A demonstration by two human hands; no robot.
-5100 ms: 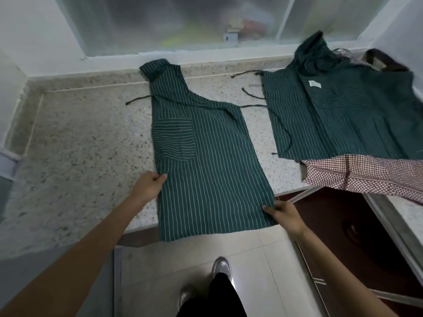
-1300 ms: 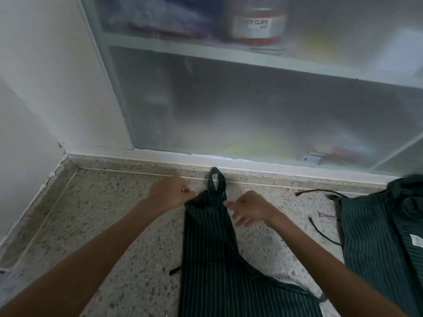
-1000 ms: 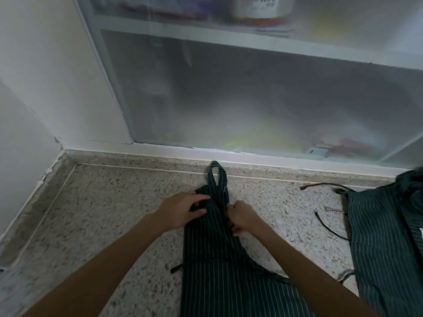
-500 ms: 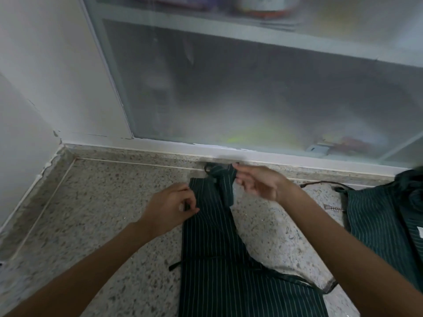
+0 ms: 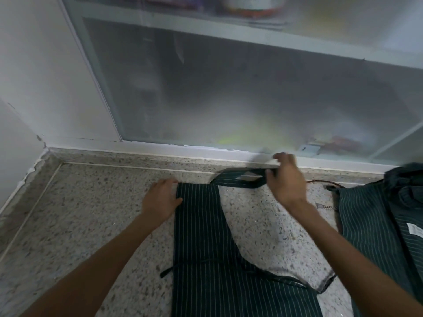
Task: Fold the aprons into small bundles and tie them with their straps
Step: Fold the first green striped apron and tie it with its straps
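Apron: the dark green white-pinstriped cloth apron [image 5: 206, 243] lies flat on the speckled grey stone desk [image 5: 87, 216], folded lengthwise, its long axis running from the near edge away toward the frosted-glass cabinet door [image 5: 229, 92]; the bib end points at the cabinet.
Neck strap: the green neck loop [image 5: 238, 178] is pulled sideways to the right, along the back of the desk.
Left hand: the left hand [image 5: 161, 199] rests with relaxed fingers on the bib's top left corner.
Right hand: the right hand [image 5: 286, 181] is clamped on the loop's far end, fingers curled round it.
Second apron: another green striped apron [image 5: 375, 216] lies at the right, apart from the first.
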